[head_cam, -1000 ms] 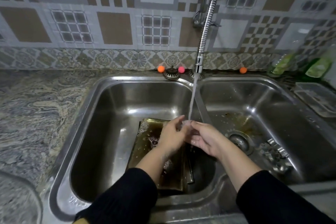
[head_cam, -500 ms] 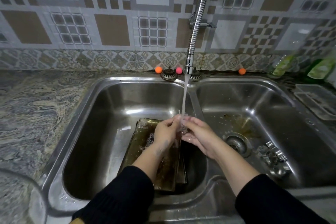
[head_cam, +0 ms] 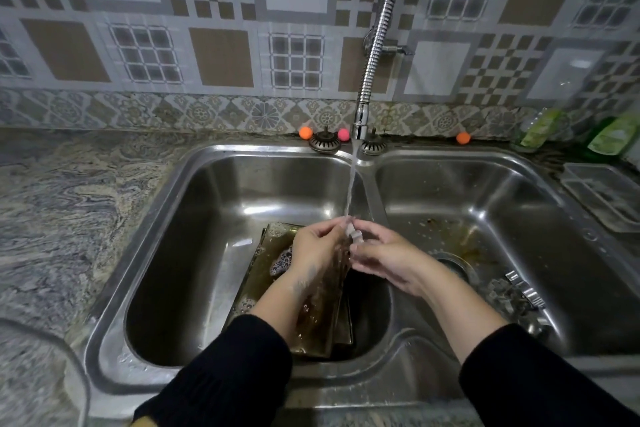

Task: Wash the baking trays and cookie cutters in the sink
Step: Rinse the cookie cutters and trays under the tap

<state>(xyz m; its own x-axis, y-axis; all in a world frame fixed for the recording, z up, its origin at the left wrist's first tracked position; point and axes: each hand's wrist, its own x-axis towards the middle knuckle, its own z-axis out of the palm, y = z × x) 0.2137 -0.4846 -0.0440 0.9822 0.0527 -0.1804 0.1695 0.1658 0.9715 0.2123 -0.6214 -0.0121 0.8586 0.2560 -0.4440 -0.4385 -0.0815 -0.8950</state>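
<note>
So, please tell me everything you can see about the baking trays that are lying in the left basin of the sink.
The baking trays look like thin, flat rectangular metal sheets, dark brownish-gold and greasy, lying stacked in the left basin of the steel sink. How many there are cannot be told. They sit angled, the far corner toward the back and the near end at the front wall. Soap bubbles and water cover their surface. The left hand and forearm hover above them and hide the middle; neither hand plainly touches them.

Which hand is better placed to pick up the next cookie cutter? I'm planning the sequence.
Right. The right hand is nearest the cookie cutters lying in the right basin; the left hand is over the baking trays. Both now hold a small item under the water.
</note>
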